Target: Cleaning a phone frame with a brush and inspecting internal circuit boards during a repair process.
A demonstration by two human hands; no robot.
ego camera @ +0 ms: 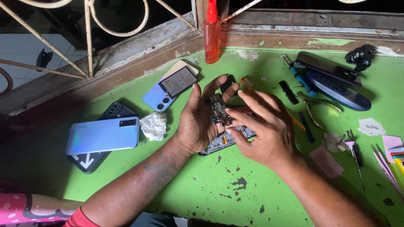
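A small dark green circuit board (pixel 218 110), studded with tiny metal parts, is pinched between the thumb and fingers of the left hand (pixel 198 122) and steadied by the curled fingertips of the right hand (pixel 263 128), held tilted above an opened grey phone frame (pixel 219 142) lying on the chipped green worktop (pixel 202 185), seemingly so its face can be examined. A glossy pale-blue phone back (pixel 103 135), a crumpled white tissue (pixel 154 125) and steel tweezers (pixel 320 106) are laid close by within reach
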